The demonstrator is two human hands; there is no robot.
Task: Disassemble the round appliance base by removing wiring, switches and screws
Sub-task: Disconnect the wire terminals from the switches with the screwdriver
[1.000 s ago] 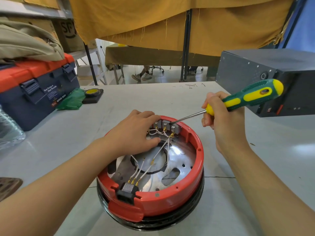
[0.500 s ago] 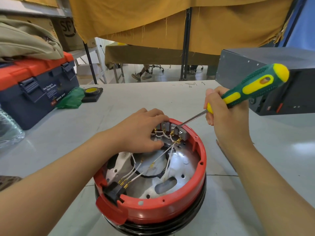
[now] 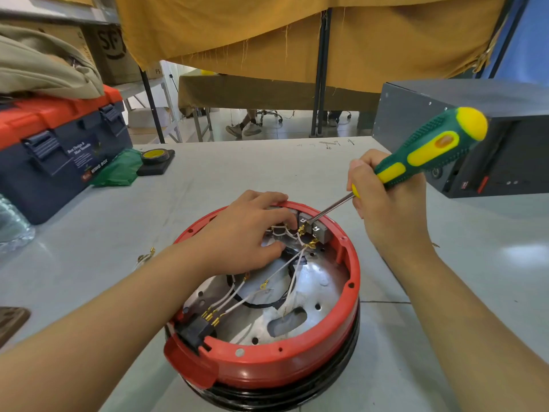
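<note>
The round appliance base [image 3: 267, 364], red-rimmed over a black ring, sits open side up at the near middle of the grey bench [image 3: 89, 233]. A black connector block [image 3: 194, 330] at its near-left rim feeds white wires [image 3: 237, 295] across the metal plate. The left hand [image 3: 246, 233] rests inside at the far rim, fingers [image 3: 282, 217] curled on the wiring beside the grey switches [image 3: 316, 227]. The right hand [image 3: 383, 209] grips a green-and-yellow screwdriver [image 3: 430, 147], tip on a switch. Far left stands a toolbox [image 3: 59, 156]; far right, a dark metal case [image 3: 490, 144].

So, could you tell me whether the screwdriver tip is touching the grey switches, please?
Touching. The head view shows the screwdriver shaft ending right against the grey switches, with no gap visible.
</note>
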